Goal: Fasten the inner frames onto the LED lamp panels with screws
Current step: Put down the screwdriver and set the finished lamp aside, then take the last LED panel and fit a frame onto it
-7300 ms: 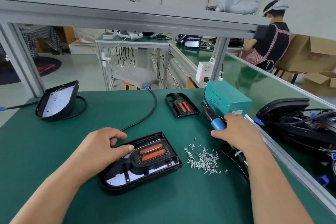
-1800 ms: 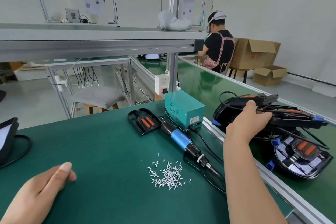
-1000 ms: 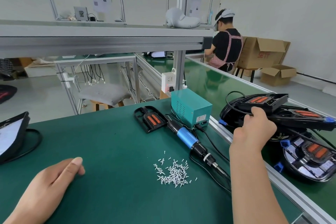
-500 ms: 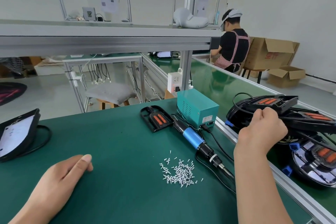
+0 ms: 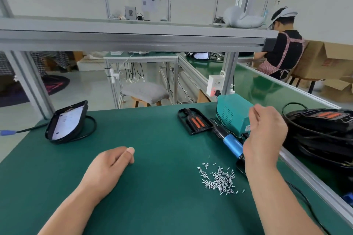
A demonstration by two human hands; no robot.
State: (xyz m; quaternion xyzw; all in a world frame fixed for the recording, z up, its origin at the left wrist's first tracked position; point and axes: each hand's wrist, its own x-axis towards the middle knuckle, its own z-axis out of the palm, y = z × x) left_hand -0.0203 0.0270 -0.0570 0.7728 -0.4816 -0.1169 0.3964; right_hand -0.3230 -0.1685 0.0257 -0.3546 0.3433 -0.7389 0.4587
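A green mat-covered surface (image 5: 152, 139) is seen in a workshop, framed by aluminium rails, with a shelf beam running across above it. Behind the beam, a cushioned stool (image 5: 145, 91) is visible, and another person (image 5: 284, 49) is seated far to the right beside cardboard boxes (image 5: 328, 61).

The left hand (image 5: 108, 164) is laid on the surface near the middle, its fingers loosely curled under and the thumb resting along the top; nothing is held in it. The right hand (image 5: 265, 135) is raised above the surface in front of a teal power box (image 5: 233, 112), its fingers loosely bent and nothing gripped.

A black LED lamp panel (image 5: 66, 122) with its white board showing is propped at the far left, its black cable looped beside it. An inner frame (image 5: 194, 121) with two orange strips lies at the far edge, just beside the teal box. A blue-bodied electric screwdriver (image 5: 229, 141) lies between that frame and the right hand, partly hidden by the wrist. A loose heap of small silver screws (image 5: 219, 179) is scattered near the right forearm. Beyond the right-hand rail, a stack of black lamps (image 5: 321, 129) with tangled cables is piled.
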